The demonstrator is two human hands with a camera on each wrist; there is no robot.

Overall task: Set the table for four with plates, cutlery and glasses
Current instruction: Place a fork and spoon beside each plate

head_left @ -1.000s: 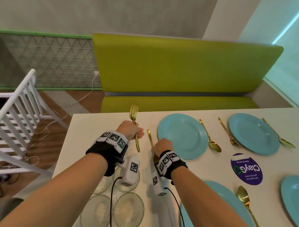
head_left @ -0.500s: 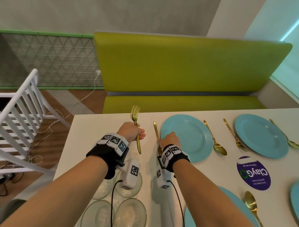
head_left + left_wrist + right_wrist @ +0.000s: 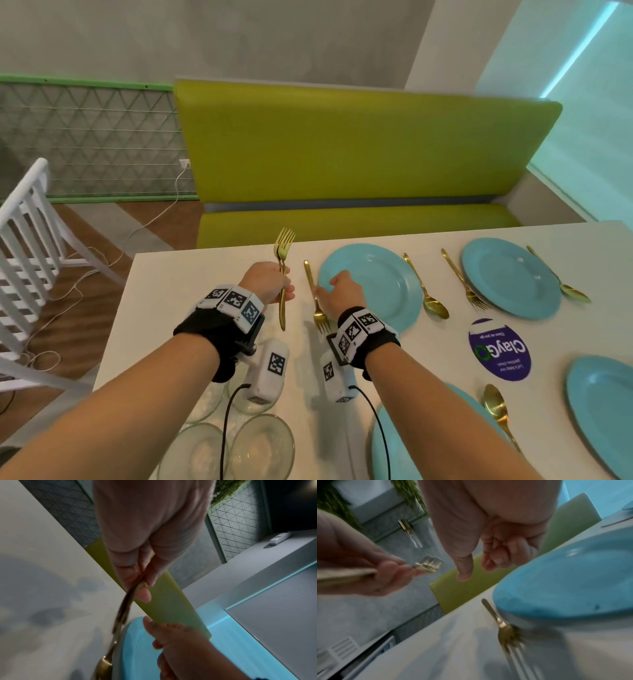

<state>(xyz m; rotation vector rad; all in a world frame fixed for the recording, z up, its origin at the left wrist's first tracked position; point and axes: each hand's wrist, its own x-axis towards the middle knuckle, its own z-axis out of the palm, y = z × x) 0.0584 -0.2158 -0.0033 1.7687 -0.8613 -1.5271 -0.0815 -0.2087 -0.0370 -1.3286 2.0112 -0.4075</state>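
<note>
White table (image 3: pixel 205 308), glasses (image 3: pixel 260 445) half-hidden by arms

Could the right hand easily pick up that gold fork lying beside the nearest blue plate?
Probably yes. The right hand holds nothing and hovers right beside the fork on the table, with nothing between them; the blue plate sits alongside, not over it.

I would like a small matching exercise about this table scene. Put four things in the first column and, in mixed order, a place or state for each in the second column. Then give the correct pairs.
Column one:
1. forks in the left hand
2. fork beside the far plate
3. glass bowls
4. purple round sticker

Column two:
A. lies flat on the table, tines toward the person
B. grouped at the near left of the table
C. held up above the table, tines away from the person
D. on the table between the blue plates

Pairs: 1-C, 2-A, 3-B, 4-D
</note>
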